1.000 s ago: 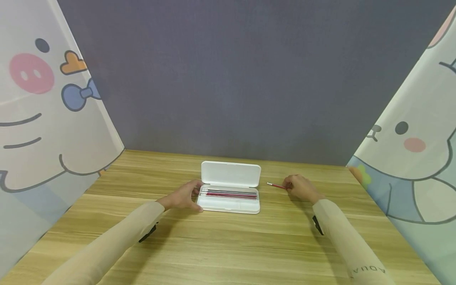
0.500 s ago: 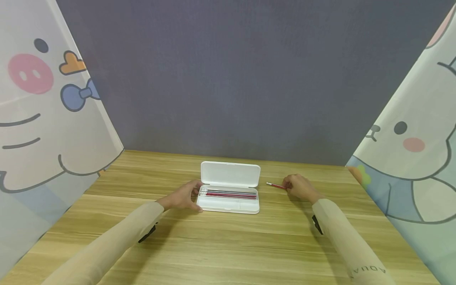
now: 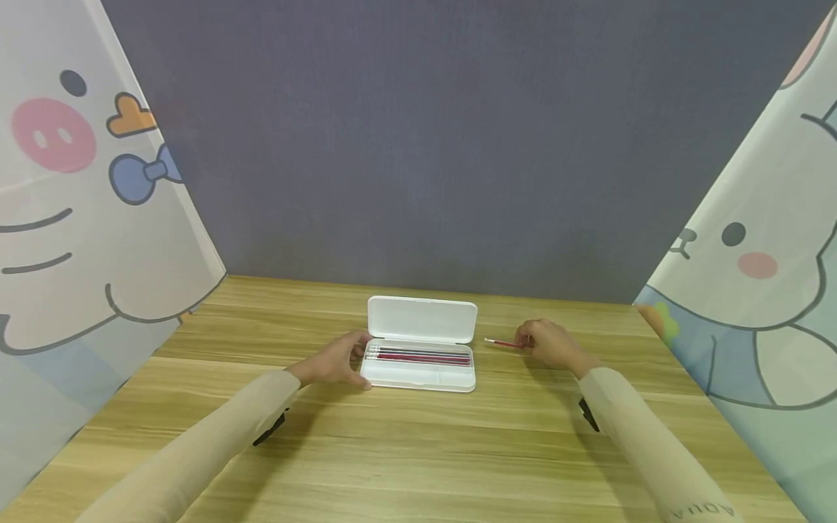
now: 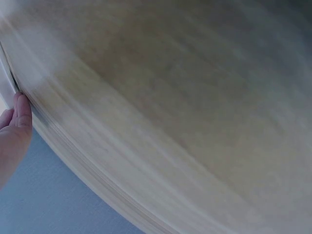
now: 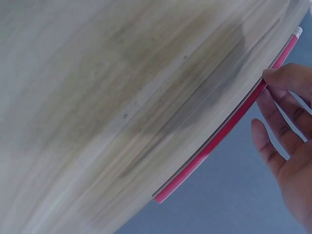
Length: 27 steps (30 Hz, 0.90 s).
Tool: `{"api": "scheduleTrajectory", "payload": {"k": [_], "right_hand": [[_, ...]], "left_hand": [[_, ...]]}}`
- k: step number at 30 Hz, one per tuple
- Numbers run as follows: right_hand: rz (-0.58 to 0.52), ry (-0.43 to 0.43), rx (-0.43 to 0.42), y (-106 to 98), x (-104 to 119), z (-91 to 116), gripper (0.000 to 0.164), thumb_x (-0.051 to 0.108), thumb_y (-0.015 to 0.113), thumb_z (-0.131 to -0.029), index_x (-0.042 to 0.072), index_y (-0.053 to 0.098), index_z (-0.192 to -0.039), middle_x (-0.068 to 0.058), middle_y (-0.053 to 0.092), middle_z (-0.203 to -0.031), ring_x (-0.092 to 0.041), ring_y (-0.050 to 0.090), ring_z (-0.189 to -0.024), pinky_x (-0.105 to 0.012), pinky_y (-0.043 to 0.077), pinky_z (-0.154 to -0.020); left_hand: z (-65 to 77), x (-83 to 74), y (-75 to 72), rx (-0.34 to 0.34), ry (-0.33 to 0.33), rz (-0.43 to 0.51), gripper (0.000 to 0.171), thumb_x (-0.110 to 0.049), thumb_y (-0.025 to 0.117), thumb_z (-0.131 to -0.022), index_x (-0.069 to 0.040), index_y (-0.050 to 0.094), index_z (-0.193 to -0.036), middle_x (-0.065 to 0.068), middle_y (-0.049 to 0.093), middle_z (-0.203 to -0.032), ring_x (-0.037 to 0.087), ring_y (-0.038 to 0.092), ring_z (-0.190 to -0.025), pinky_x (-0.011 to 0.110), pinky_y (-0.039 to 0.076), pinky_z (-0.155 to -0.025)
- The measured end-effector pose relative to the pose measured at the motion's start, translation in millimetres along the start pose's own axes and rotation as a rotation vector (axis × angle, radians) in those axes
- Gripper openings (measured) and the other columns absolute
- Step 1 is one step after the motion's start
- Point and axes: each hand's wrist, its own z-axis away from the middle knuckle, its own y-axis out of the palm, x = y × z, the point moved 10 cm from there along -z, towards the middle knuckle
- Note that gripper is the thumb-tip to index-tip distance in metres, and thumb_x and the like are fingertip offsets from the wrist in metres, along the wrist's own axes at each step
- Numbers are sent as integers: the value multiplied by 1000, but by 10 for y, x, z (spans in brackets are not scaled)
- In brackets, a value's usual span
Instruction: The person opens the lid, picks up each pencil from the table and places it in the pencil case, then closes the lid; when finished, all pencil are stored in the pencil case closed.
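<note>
A white pencil case point(image 3: 421, 320) lies on the table with its lid raised. Several red and dark pencils point(image 3: 423, 356) rest side by side in its rear compartment, their pale ends to the left. At the case's left end, my left hand point(image 3: 333, 359) holds it between thumb and fingers; in the left wrist view only the fingers point(image 4: 23, 109) at its edge show. To the right of the case, my right hand point(image 3: 551, 343) pinches one red pencil point(image 5: 207, 151) between thumb and fingers near its eraser-tipped end, which points left towards the case.
The wood-grain table point(image 3: 418, 450) runs back to a dark grey panel point(image 3: 418, 145). Cartoon-printed white curtains flank it, a left curtain point(image 3: 98, 276) and a right curtain point(image 3: 778, 305). The front compartment point(image 3: 399, 374) of the case shows a bare white floor.
The right hand has shifted slightly left, bringing the pencil's pale end a little closer to the case. The left hand keeps its place at the case.
</note>
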Motion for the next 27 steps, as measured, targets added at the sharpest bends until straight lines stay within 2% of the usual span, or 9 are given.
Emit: {"api": "scheduleTrajectory", "payload": {"k": [5, 12, 19, 27], "right_hand": [[11, -59, -6, -17, 162, 8, 18, -6, 67, -71, 11, 67, -79, 2, 65, -76, -10, 57, -66, -24, 48, -56], [21, -105, 12, -18, 375, -12, 15, 0, 71, -71, 11, 67, -81, 2, 65, -78, -8, 56, -66, -19, 46, -56], [36, -189, 3, -16, 620, -74, 16, 1, 72, -70, 13, 66, -79, 5, 63, -73, -6, 55, -63, -17, 44, -54], [35, -215, -2, 37, 851, -189, 14, 2, 70, -70, 11, 68, -80, 4, 63, -72, -4, 52, -62, -16, 43, -54]], "left_hand": [[0, 14, 9, 4, -3, 1, 76, -14, 84, -60, 5, 43, -121, 19, 56, -112, 29, 57, -98, 40, 50, -89], [7, 32, 22, 8, -12, 2, 76, -16, 84, -60, 4, 43, -121, 18, 55, -113, 29, 57, -99, 40, 49, -90], [-8, 48, 27, 8, -6, 27, 75, -15, 84, -59, 3, 43, -120, 17, 55, -113, 28, 57, -98, 40, 49, -91], [-9, 38, 26, 8, -5, 37, 74, -14, 84, -59, 3, 44, -119, 16, 56, -111, 27, 57, -98, 40, 49, -91]]}}
